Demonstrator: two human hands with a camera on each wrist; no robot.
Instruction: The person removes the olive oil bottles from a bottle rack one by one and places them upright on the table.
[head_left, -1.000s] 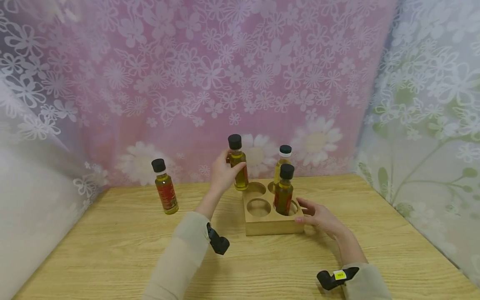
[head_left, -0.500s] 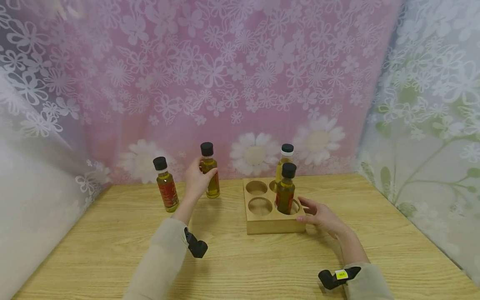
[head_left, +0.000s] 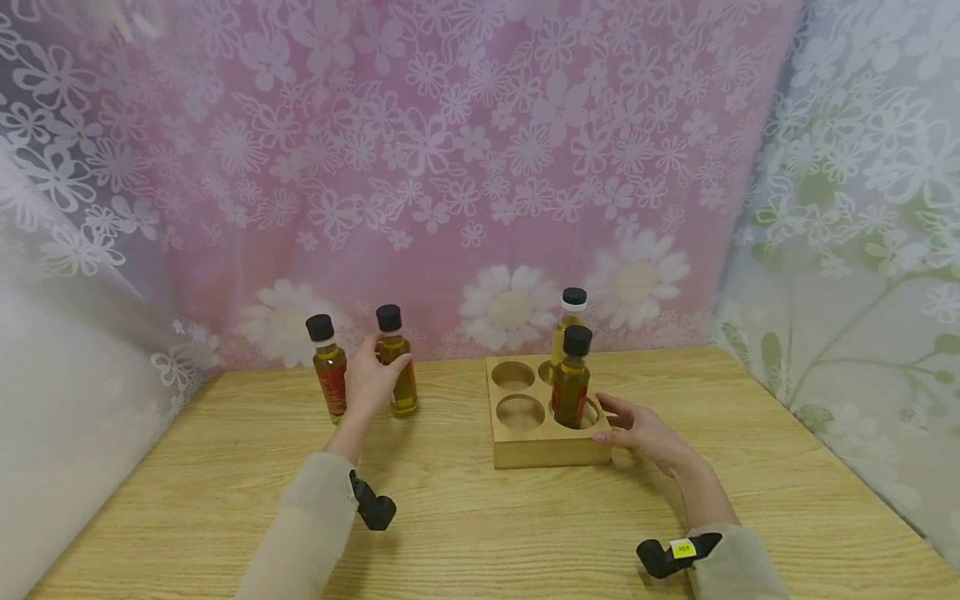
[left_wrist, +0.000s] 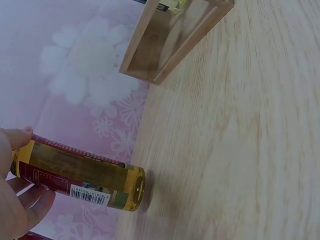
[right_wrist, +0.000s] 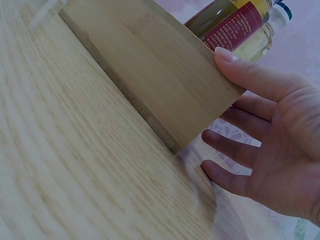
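Gripping a black-capped golden oil bottle with a red label [head_left: 406, 397] in the left hand [head_left: 371, 378], with thumb and fingers wrapped round it, near the table's [head_left: 487, 533] back edge, left of centre (base on the wood or just off it, can't tell tbh). Got a second black-capped, red-labelled oil bottle [head_left: 332, 383] just left of it. Holding a square pale-wood rack [head_left: 551, 454] by its right front corner in the right hand [head_left: 647, 435], with thumb and bent fingers. Also seeing a dark red-labelled bottle [head_left: 570, 393] in its front right hole, plus a white-collared yellow bottle [head_left: 570, 317] in the back right.
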